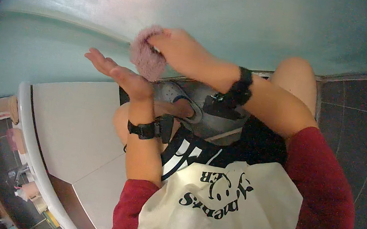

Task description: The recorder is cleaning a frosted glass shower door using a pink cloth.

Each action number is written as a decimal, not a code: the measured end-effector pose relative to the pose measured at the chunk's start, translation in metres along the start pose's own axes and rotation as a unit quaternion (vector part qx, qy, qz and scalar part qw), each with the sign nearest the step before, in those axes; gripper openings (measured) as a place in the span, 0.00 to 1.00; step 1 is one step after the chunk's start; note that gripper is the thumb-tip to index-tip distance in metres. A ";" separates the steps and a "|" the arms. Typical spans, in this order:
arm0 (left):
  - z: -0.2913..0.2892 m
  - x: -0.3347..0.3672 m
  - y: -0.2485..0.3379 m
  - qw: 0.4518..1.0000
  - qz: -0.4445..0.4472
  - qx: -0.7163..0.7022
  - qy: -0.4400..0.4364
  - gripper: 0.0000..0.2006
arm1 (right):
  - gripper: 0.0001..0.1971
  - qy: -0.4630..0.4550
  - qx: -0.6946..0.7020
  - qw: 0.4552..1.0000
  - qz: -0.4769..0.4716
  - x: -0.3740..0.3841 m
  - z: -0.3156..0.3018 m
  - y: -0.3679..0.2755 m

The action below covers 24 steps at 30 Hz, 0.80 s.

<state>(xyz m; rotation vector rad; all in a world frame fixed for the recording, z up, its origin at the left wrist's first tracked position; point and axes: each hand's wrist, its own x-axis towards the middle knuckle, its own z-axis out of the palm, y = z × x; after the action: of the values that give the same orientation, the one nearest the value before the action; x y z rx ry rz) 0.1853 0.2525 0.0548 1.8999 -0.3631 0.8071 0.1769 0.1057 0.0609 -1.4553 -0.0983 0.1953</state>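
Note:
My right hand (179, 50) grips a fluffy mauve cloth (149, 64), bunched up with its lower end hanging down. The fingers curl over the cloth's top, close to a pale green glossy surface (263, 27). Just left of the cloth, my left hand (125, 77) is held palm up with its fingers stretched out, and nothing lies on it. Whether the cloth's lower edge touches the base of this hand I cannot tell. Both wrists wear black straps with small devices.
My bent knees and a foot in a grey clog (171, 94) are below my hands. White panels (75, 122) with a curved white rim (38, 164) stand at the left. Beyond it, several small packages sit on a ledge. Dark tiles (357, 126) cover the right side.

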 end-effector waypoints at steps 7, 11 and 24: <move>0.011 -0.002 -0.016 0.998 0.051 0.023 -0.012 0.35 | 0.15 0.033 0.126 0.984 -0.122 -0.018 -0.023 -0.028; 0.007 0.003 -0.021 0.996 0.075 0.052 0.009 0.32 | 0.16 -0.014 0.063 0.998 0.003 -0.023 -0.034 0.004; -0.004 0.002 -0.002 0.993 0.104 0.041 0.045 0.34 | 0.16 0.137 -0.191 0.964 0.125 -0.120 -0.122 0.103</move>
<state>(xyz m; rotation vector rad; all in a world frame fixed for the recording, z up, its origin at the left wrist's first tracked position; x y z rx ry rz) 0.1862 0.2568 0.0556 1.9148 -0.4830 1.0570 0.0746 -0.0257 -0.0495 -1.8651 0.2893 0.1845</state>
